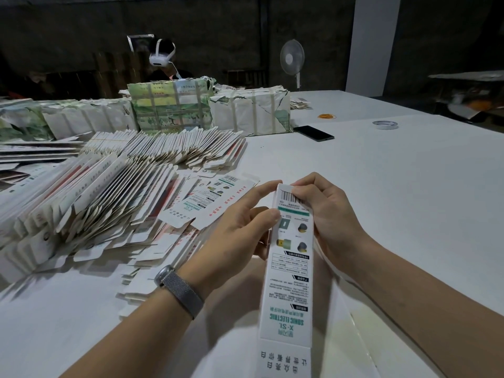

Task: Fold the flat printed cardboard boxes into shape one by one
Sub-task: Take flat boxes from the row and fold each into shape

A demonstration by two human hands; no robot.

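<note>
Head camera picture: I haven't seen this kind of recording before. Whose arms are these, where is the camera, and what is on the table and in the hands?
There is no machine here. The single view comes from a camera worn on a person's head, looking down at their own arms. Both hands hold one long printed carton above the white table: the left hand grips its side, and the right hand pinches the top end by the barcode. To the left lie rows of flat cartons waiting to be folded, with wrapped bundles behind them. Farther off are a phone, a tape roll and a fan. Another person sits opposite.
</note>
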